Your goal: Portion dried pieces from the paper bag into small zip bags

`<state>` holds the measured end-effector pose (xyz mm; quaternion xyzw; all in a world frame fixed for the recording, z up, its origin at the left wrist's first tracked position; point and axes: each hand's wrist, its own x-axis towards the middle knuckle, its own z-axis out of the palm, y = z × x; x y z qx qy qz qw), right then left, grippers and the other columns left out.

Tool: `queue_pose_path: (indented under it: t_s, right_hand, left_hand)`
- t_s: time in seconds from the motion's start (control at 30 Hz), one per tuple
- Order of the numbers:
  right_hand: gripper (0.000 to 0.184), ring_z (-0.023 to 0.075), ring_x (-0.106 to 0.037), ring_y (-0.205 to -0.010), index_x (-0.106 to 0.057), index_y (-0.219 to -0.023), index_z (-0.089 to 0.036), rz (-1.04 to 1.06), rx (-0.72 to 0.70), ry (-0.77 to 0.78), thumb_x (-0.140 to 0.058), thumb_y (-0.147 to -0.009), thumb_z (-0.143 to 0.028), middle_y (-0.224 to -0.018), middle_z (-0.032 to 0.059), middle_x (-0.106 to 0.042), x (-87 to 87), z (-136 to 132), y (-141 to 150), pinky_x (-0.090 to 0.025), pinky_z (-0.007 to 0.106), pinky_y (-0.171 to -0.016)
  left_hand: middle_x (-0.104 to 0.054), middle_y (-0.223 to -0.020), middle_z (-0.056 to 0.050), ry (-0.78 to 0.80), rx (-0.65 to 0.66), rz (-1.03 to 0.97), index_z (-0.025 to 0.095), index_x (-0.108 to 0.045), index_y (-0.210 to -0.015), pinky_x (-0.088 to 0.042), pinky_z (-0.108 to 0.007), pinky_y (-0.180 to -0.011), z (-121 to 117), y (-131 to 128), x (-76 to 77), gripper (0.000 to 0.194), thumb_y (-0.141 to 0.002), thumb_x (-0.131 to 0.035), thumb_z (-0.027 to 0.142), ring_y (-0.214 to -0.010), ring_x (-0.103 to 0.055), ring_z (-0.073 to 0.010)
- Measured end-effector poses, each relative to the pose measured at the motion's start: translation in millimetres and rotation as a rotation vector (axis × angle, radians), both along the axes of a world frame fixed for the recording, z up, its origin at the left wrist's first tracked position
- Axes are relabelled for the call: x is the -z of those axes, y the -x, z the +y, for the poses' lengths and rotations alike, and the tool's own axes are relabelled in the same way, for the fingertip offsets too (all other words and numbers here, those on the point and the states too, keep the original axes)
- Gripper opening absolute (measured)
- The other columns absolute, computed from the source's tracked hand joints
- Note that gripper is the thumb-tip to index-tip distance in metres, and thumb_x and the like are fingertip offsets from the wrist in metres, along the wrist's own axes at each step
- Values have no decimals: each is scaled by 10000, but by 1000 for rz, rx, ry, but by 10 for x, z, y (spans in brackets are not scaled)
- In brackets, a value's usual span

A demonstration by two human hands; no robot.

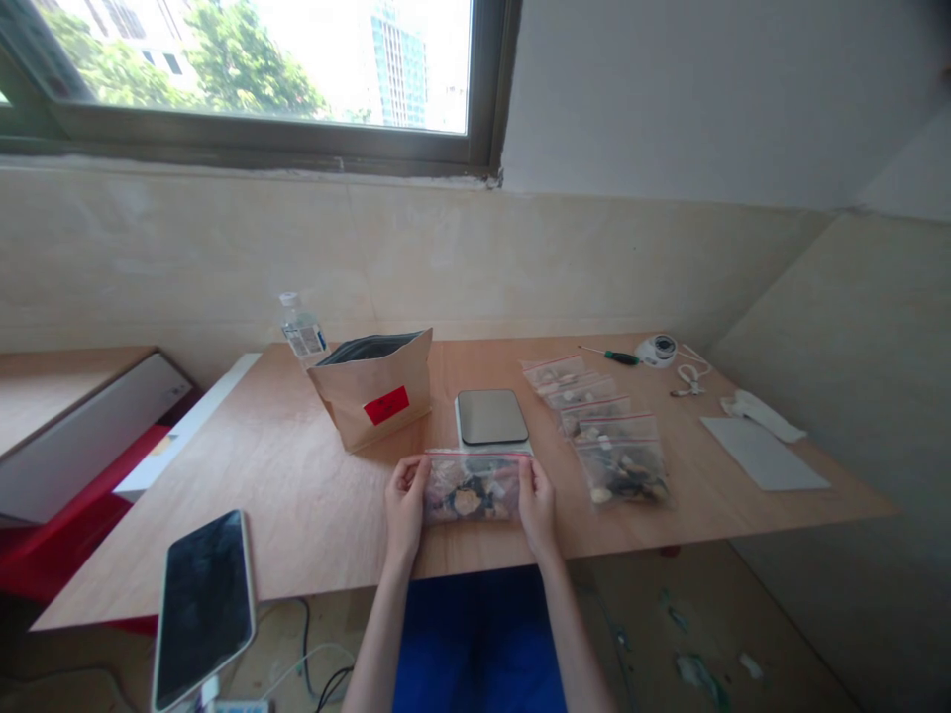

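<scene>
Head view: my left hand [406,500] and my right hand [536,507] hold the two ends of a clear zip bag of lumpy bits [472,490], fingers bent around it. The bag is on a wood table [260,495], just in front of a flat gray scale [491,417].
</scene>
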<state>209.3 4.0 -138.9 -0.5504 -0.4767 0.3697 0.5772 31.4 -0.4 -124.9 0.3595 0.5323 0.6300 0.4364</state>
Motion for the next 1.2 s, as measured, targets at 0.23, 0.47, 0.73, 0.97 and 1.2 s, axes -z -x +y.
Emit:
queue_pose_path:
  t_s: [0.23, 0.47, 0.73, 0.97, 1.2]
  right_hand:
    - [374, 199, -633, -659, -602, -854, -164, 13, 98, -48, -494, -842, -522, -714, 58, -686, -12, 14, -12, -477, 293, -637]
    - [388, 203, -632, -683, -613, -895, -163, -16, 47, -43, -449, -872, -515, -765, 71, -698, -20, -3, -31, -478, 298, -644]
    - [395, 205, -633, -717, -605, -883, -173, -80, 87, -65, -439, -871, -531, -759, 73, -692, 12, 4, -30, -484, 303, -681]
    - [379, 197, -623, -685, -588, -867, -173, -123, 60, -41, -399, -898, -501, -813, 92, -698, 25, 2, -46, -488, 314, -657]
    - [399, 250, -464, -1180, -514, -1246, -227, -615, -13, -369, -516, -871, -365, -1241, 98, -579, -538, -62, 13, -335, 460, -1007]
  left_hand:
    - [-602, -697, 6, -35, -6, 6, 163, -608, -788, -432, -216, -595, -1, 18, 40, 258, -730, -644, 411, -647, -552, -128]
    - [-598, -726, 2, -45, -31, 37, 160, -608, -810, -424, -215, -617, -3, 31, 63, 265, -758, -622, 419, -677, -544, -128]
    - [-628, -757, -18, -29, -33, 57, 159, -630, -805, -432, -225, -596, -34, 23, 12, 321, -735, -631, 472, -679, -559, -145]
    - [-648, -791, -37, -79, -67, 131, 155, -630, -839, -449, -243, -665, -62, 11, -6, 300, -775, -610, 447, -731, -584, -155]
    - [-655, -789, -38, -103, -23, 154, 176, -625, -834, -484, -248, -641, -220, -48, -123, 257, -775, -621, 426, -717, -613, -162]
